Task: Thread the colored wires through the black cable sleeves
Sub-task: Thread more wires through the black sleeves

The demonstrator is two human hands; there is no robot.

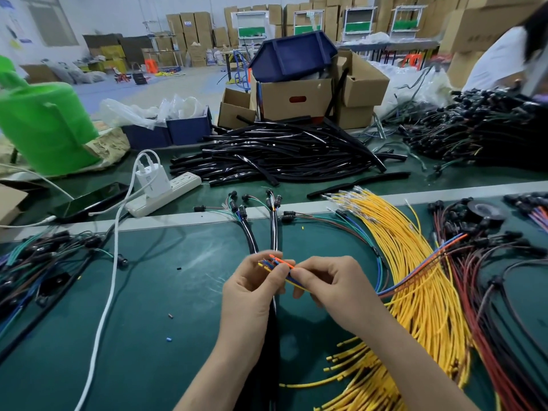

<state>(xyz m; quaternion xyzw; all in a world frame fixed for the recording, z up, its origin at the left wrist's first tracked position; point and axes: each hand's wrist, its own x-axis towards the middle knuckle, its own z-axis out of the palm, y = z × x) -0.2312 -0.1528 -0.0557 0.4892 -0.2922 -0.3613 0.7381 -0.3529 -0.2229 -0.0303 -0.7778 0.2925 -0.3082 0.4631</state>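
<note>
Bright, even indoor light; soft shadows; wide-angle curvature, blur toward edges.

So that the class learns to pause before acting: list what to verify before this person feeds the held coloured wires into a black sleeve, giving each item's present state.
1. Grip: left hand and right hand both pinch the thin orange, blue and yellow wire bundle: ok.
2. Wire tips level: an orange tip juts past the others: not ok.
3. Near ends of the black plastic cable sleeves: hidden behind the hands: cannot tell.
4. Trailing wires free: they cross the loose yellow wire pile: cannot tell.
5. White charger cable apart from the hands: ok.
</note>
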